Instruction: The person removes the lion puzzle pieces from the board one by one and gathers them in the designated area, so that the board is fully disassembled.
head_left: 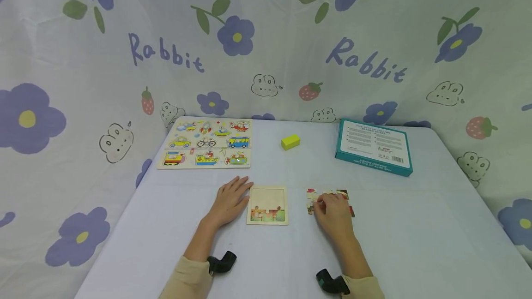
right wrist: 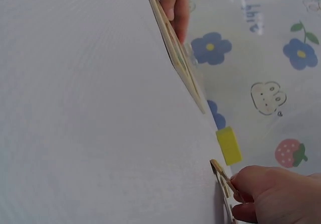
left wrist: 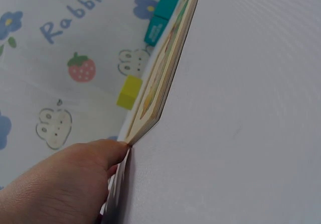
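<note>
A wooden puzzle tray (head_left: 267,194) lies on the table, its bottom row filled with picture pieces (head_left: 268,215). Against the tray's left edge rests my left hand (head_left: 229,201), fingers extended and lying loosely on the table. In the left wrist view the thumb (left wrist: 116,151) is right at the tray's corner. To the right of the tray, my right hand (head_left: 335,213) is over a group of loose jigsaw pieces (head_left: 311,195), partly hiding them. Seen from the right wrist, its thumb and fingers pinch a jigsaw piece (right wrist: 224,175) tilted up off the table.
A wooden vehicle puzzle board (head_left: 208,144) lies at the back left. Behind the tray sits a yellow block (head_left: 290,142). At the back right lies a teal box (head_left: 374,146) with a printed white label. A patterned cloth hangs behind the white table.
</note>
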Demonstrator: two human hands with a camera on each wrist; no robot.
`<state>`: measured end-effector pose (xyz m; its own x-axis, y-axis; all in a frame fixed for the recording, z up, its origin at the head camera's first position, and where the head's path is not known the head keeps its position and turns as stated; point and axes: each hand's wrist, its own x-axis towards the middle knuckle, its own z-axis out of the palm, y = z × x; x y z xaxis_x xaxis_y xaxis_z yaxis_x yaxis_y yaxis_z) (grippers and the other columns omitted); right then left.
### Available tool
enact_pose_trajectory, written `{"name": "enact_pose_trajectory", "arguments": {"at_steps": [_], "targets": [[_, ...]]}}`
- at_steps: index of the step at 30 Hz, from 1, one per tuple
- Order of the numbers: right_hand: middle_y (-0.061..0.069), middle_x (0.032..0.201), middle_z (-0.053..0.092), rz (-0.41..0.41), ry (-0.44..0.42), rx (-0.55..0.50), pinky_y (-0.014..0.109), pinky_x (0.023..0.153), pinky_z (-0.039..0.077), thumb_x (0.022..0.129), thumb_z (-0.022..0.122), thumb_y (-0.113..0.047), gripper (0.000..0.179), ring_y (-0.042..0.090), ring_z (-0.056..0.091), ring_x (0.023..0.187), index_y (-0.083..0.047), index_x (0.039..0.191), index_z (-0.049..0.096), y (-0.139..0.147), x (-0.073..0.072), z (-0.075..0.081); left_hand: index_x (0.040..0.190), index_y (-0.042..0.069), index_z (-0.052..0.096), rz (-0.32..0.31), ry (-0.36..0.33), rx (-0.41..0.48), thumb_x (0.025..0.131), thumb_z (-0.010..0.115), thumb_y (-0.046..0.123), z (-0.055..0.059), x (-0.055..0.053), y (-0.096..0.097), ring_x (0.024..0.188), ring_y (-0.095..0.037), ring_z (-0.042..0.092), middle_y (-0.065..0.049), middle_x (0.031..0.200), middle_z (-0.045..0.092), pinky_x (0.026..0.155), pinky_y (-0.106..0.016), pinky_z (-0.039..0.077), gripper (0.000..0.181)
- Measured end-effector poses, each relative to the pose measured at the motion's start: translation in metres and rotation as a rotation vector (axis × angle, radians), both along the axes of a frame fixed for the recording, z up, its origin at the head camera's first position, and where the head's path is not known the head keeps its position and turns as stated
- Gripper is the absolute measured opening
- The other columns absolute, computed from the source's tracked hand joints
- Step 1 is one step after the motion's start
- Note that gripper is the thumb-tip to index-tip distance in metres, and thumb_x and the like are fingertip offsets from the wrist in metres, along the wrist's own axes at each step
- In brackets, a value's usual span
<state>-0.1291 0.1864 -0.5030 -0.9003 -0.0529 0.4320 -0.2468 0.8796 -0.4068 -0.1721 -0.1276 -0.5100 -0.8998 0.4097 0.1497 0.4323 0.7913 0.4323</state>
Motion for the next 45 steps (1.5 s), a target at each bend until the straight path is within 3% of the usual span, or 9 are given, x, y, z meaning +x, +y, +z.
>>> {"name": "enact_pose_trajectory", "arguments": {"at_steps": [7,17,24,45], "targets": [[-0.006,0.056,0.048,0.01,0.02,0.013,0.031,0.057,0.036,0.071,0.075,-0.012,0.017,0.018,0.043,0.064,-0.008,0.067,0.059,0.002,-0.001,-0.005,0.134,0.015,0.047,0.007,0.012,0.008,0.094,0.05,0.025,-0.001,0.001,0.0,0.135,-0.027,0.023,-0.005,0.144,0.036,0.103,-0.052,0.019,0.042],[0.004,0.07,0.056,0.067,0.129,0.028,0.039,0.067,0.041,0.067,0.077,-0.011,0.017,0.025,0.05,0.072,-0.006,0.076,0.064,0.001,-0.001,-0.008,0.134,0.015,0.048,0.008,0.025,0.017,0.093,0.05,0.024,-0.003,0.001,0.001,0.134,-0.028,0.024,-0.006,0.143,0.037,0.102,-0.052,0.019,0.042],[0.002,0.084,0.055,0.1,0.033,0.013,0.042,0.074,0.035,0.068,0.079,-0.029,0.028,0.024,0.048,0.085,-0.012,0.087,0.067,-0.004,0.003,-0.007,0.135,0.017,0.046,0.02,-0.007,0.005,0.094,0.048,0.027,-0.003,0.001,0.0,0.136,-0.025,0.02,-0.004,0.145,0.034,0.104,-0.05,0.017,0.043],[0.003,0.084,0.055,0.07,-0.001,0.037,0.04,0.072,0.034,0.068,0.08,-0.029,0.026,0.025,0.046,0.087,-0.013,0.082,0.065,-0.003,0.002,-0.011,0.136,0.016,0.046,0.005,-0.001,-0.003,0.094,0.048,0.026,-0.001,0.0,0.0,0.136,-0.026,0.02,-0.005,0.144,0.034,0.104,-0.051,0.018,0.043]]}}
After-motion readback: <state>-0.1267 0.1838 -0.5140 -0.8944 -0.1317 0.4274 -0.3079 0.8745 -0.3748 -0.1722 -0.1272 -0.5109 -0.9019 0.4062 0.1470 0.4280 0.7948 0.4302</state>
